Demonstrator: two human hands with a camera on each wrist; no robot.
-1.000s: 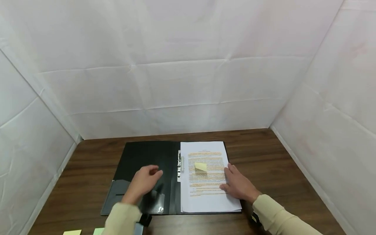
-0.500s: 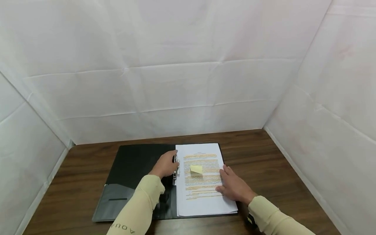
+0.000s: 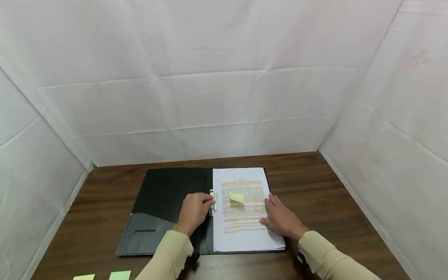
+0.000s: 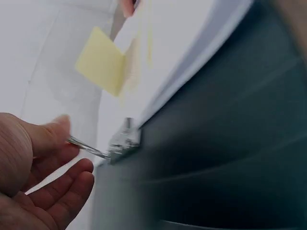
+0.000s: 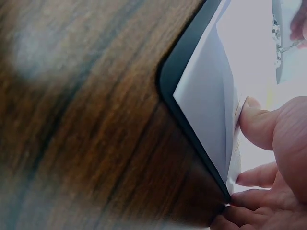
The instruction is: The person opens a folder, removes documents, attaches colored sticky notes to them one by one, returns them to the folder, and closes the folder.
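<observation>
Ur left hand (image 3: 193,210) pinches the metal clip lever (image 4: 88,147) at the folder (image 3: 164,194) spine, right hand (image 3: 281,219) flat and relaxed on the paper stack (image 3: 241,229) at 3 o'clock, so pages look seated but clamp prob not snapped down yet imo.

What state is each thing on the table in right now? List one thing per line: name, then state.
Folder: open flat on the table.
Clip: lever pinched by the left hand.
Papers: stacked in the folder's right half, pressed by the right hand.
Sticky note: stuck on the top page, one edge lifted.
Note pads: lying at the table's near edge.
</observation>
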